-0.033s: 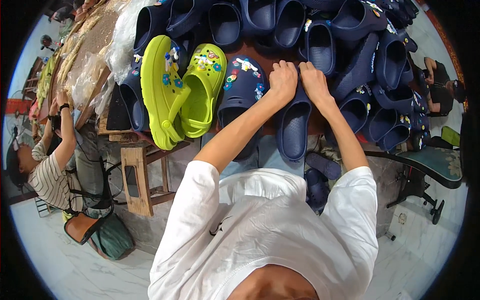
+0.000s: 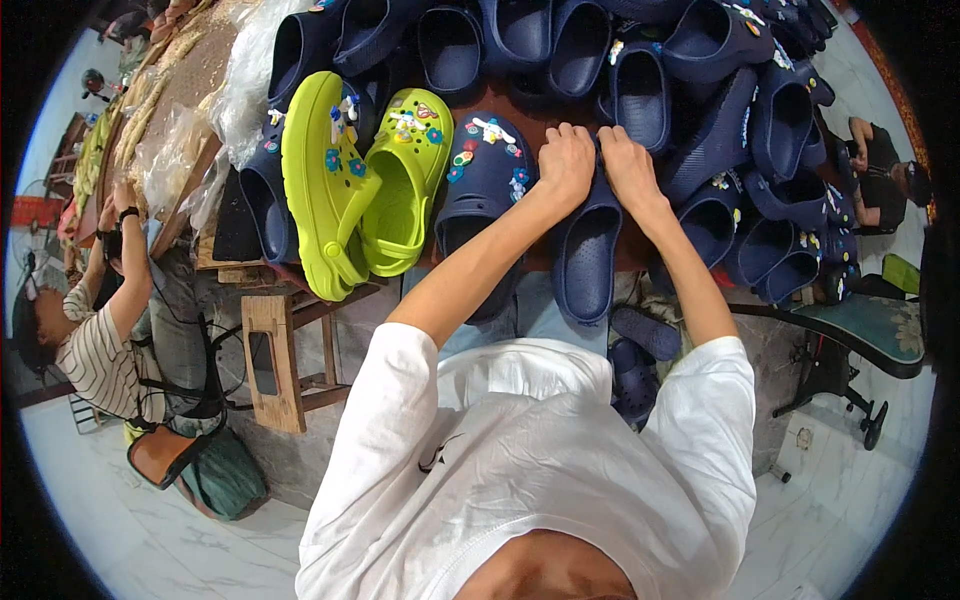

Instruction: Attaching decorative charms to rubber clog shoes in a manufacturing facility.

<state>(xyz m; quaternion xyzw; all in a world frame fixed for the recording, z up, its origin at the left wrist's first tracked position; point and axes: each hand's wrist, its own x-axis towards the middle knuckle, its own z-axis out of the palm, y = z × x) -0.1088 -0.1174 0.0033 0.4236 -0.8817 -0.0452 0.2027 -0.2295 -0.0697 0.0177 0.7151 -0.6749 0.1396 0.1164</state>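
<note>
A plain navy clog [image 2: 587, 262] lies in front of me with its open heel over the table's near edge and its toe pointing away. My left hand [image 2: 567, 160] grips the left side of its toe, fingers curled. Opposite, my right hand [image 2: 628, 168] is closed on the right side of the toe. Both hands and their wrists hide most of the clog's front. Just left of my left forearm rests a navy clog with colourful charms [image 2: 488, 158]. Beyond it are two lime-green clogs with charms, one tipped on its side [image 2: 318, 190] and one upright [image 2: 408, 180].
Many navy clogs [image 2: 640, 95] crowd the table's back and right side. Clear plastic bags [image 2: 255, 80] lie at the far left. Below stand a wooden stool [image 2: 272, 350] and, at right, a padded chair [image 2: 880, 325]. A person in a striped shirt [image 2: 105, 365] works at left.
</note>
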